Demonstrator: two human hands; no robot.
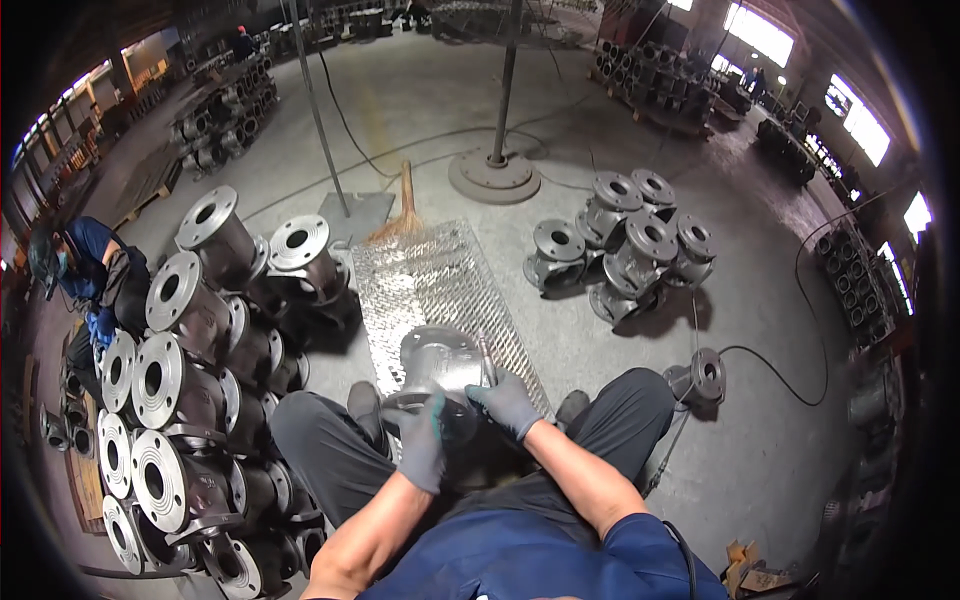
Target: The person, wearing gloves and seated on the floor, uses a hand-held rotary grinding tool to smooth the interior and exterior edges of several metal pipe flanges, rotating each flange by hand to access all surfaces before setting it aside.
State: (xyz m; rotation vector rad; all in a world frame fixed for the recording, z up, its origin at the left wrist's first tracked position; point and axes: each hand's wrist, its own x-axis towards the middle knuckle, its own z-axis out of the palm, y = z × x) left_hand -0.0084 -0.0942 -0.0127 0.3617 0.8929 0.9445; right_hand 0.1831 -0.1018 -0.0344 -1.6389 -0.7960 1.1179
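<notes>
casting [445, 368], a grey flanged body, sits between the person's bent knees [640, 395], over the near end of a patterned metal sheet [395, 290]; whether it rests on something or hangs from the hands alone, i cannot tell. the left hand [424, 440], gloved, is closed round the near flange; the right hand [506, 402], gloved too, grips a flange on the casting's right side.

holding by two separate rims seems sound, since it should let the person steer the tilt. the piece looks heavy, so both hands would best move at one pace, elbows close in, fingertips clear of the bores and never under the lowest rim. the shoes [366, 408] stand either side, and are best left out from beneath it.

beyond the far part of the sheet lies a broom [406, 208], its bristles at the edge. a left stack [203, 400] of similar castings stands close to the left knee, so a wide swing that way could knock metal. a right group [640, 262] stands farther off, with a lone casting [702, 388] just beside the right knee. past the left stack, a co-worker [95, 265] bends forward.
</notes>
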